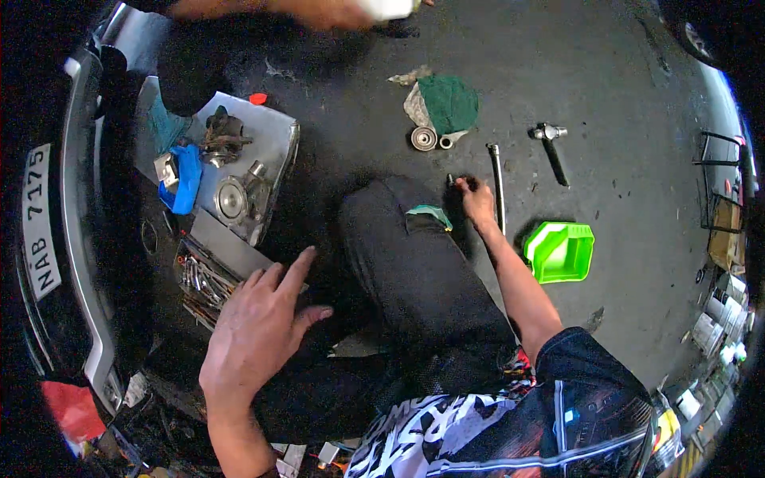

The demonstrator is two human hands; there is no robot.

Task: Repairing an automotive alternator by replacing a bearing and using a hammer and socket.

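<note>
My left hand (256,334) hovers with nothing in it beside a box of wrenches (205,285), its fingers spread. On the far side of my knee, my right hand (478,202) is down by the floor with its fingers closed together. At its fingertips shows a small dark metal piece (451,181), too small to name. A long metal bar (498,183) lies just right of that hand. Beyond it a hammer (551,151) with a black handle rests on the floor. A round metal pulley (424,139) and a small ring (446,143) sit by a green cloth (449,105).
A bright green plastic bin (559,253) stands right of my forearm. A metal tray (280,151) at left holds greasy machine parts (233,199) and a blue strap-like piece (186,182). A car bumper (86,239) runs along the left. Another person's arm (303,11) reaches across the top with a white object.
</note>
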